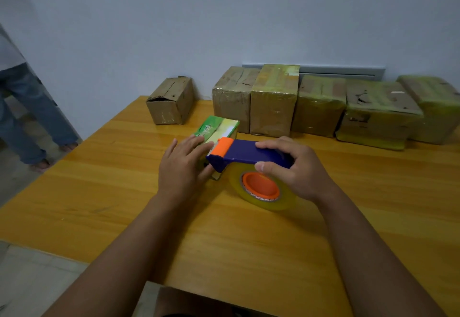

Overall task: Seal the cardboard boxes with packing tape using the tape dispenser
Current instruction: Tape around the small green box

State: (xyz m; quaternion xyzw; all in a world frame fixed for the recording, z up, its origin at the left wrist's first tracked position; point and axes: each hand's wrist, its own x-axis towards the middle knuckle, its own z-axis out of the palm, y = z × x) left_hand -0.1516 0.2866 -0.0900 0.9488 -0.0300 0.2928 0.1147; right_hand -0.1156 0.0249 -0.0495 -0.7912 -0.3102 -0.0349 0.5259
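Head view — forward and down (close) over the table [124, 204]

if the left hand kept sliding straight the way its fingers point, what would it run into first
The left hand lies flat on the small green box, fingers pointing up and away to the right. Past that box, the row of taped cardboard boxes by the wall looks first in line, though depth is hard to judge.

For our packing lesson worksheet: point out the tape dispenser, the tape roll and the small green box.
tape dispenser [249, 153], head view, on its blue body.
tape roll [286, 203], head view, on the clear tape's outer rim.
small green box [219, 126], head view, on its top face.
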